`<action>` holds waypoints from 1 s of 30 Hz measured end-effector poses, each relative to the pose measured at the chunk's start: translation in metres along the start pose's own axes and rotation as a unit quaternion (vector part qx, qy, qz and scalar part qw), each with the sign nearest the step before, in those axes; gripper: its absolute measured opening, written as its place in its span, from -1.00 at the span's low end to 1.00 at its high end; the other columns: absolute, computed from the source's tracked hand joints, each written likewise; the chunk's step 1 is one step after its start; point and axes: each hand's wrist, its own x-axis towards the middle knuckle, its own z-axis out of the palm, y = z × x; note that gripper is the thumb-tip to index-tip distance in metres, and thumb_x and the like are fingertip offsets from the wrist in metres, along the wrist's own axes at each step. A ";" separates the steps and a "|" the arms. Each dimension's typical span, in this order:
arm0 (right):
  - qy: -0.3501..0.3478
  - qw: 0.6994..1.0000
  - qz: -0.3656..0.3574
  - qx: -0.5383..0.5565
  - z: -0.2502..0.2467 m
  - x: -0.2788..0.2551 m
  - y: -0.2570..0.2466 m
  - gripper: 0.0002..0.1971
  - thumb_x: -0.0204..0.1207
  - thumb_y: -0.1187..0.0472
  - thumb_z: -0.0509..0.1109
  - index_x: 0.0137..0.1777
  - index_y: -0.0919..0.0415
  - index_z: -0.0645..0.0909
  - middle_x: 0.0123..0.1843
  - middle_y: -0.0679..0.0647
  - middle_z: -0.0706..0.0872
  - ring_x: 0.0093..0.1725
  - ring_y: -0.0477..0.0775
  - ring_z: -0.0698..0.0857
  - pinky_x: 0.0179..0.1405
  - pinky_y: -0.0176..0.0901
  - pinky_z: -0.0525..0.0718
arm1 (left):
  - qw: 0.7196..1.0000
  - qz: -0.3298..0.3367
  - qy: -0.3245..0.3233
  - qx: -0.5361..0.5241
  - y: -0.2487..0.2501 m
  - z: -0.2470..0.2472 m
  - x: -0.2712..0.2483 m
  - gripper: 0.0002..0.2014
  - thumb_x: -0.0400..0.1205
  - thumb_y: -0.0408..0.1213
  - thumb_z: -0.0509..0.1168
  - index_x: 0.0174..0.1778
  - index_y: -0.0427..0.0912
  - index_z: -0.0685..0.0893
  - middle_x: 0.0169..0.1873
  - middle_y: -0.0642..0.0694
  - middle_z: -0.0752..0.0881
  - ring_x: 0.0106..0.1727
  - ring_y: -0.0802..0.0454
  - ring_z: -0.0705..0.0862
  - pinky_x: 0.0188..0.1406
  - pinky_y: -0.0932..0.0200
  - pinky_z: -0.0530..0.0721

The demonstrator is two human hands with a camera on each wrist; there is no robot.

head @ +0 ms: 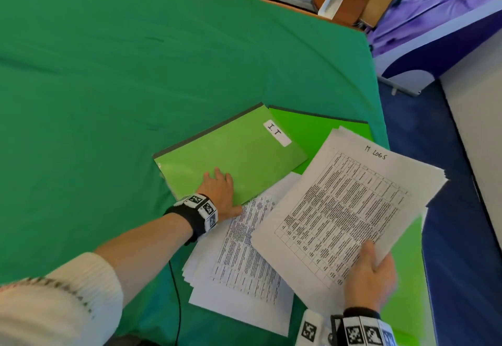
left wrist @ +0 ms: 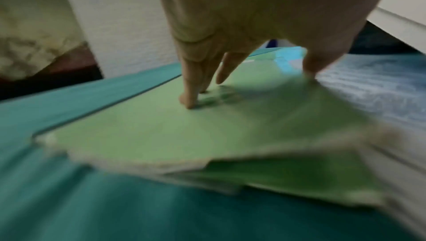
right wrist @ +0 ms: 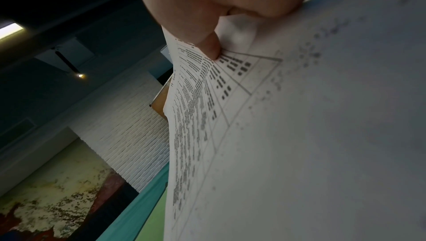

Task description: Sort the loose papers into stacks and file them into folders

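Note:
A light green folder (head: 244, 155) labelled "I.T" lies shut on the green tablecloth. My left hand (head: 221, 185) rests on its near corner. In the left wrist view, the fingertips (left wrist: 189, 102) touch the cover of the folder (left wrist: 149, 132) and the thumb sits at its right edge. My right hand (head: 372, 269) grips a stack of printed sheets (head: 345, 204) headed "M LOGS" by its near corner, held above the table. In the right wrist view, the thumb (right wrist: 207, 42) presses on top of the stack (right wrist: 299, 135). Another pile of printed papers (head: 244, 264) lies on the cloth between my arms.
A second green folder (head: 320, 131) lies behind the first, partly covered. More light green (head: 407, 277) shows under the held sheets. The green tablecloth (head: 108, 74) stretches left and back. The table's right edge drops to a blue floor (head: 448, 182). A black cable (head: 176, 291) runs near my left arm.

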 end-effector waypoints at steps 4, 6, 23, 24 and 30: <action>-0.007 1.000 0.022 0.015 0.009 0.008 0.005 -0.65 0.60 -0.16 0.23 0.16 0.05 0.60 -0.01 0.12 0.73 0.00 0.24 0.72 0.02 0.39 0.71 | 0.991 0.106 -0.006 -0.083 -0.004 -0.024 0.003 -0.56 0.78 -0.06 -0.01 0.07 -0.35 0.61 -0.36 -0.06 0.56 -0.45 0.09 0.49 -0.38 0.20 0.65; -0.017 0.999 0.048 0.018 0.014 0.013 0.003 -0.68 0.63 -0.08 0.25 0.20 0.11 0.60 0.02 0.14 0.72 0.03 0.26 0.72 0.05 0.38 0.71 | 0.990 0.127 -0.003 -0.059 -0.008 -0.046 0.000 -0.60 0.80 -0.14 -0.03 0.01 -0.33 0.64 -0.43 0.01 0.48 -0.50 0.14 0.42 -0.54 0.33 0.45; -0.195 0.978 0.022 -0.071 0.154 -0.018 -0.088 -0.64 0.64 0.30 0.19 0.42 0.32 0.39 0.06 0.26 0.64 0.00 0.26 0.65 -0.09 -0.09 0.49 | 0.930 0.164 0.225 -0.241 -0.119 -0.153 -0.027 -0.71 0.69 -0.30 0.15 -0.34 -0.31 0.51 -0.50 -0.23 0.53 -0.48 -0.01 0.31 -0.44 0.09 0.31; -0.202 0.974 0.017 -0.100 0.162 -0.019 -0.091 -0.61 0.64 0.30 0.18 0.46 0.33 0.36 0.09 0.31 0.65 0.05 0.32 0.66 -0.06 -0.04 0.53 | 0.926 0.167 0.228 -0.250 -0.120 -0.152 -0.027 -0.71 0.69 -0.30 0.15 -0.33 -0.33 0.52 -0.49 -0.26 0.54 -0.48 -0.01 0.31 -0.44 0.09 0.30; -0.239 0.950 0.045 -0.197 0.195 -0.012 -0.104 -0.64 0.65 0.29 0.16 0.42 0.39 0.31 0.25 0.43 0.62 0.19 0.41 0.64 -0.01 0.07 0.56 | 0.913 0.183 0.219 -0.292 -0.121 -0.144 -0.022 -0.70 0.71 -0.19 0.19 -0.23 -0.28 0.69 -0.43 -0.18 0.68 -0.53 0.07 0.35 -0.48 0.14 0.34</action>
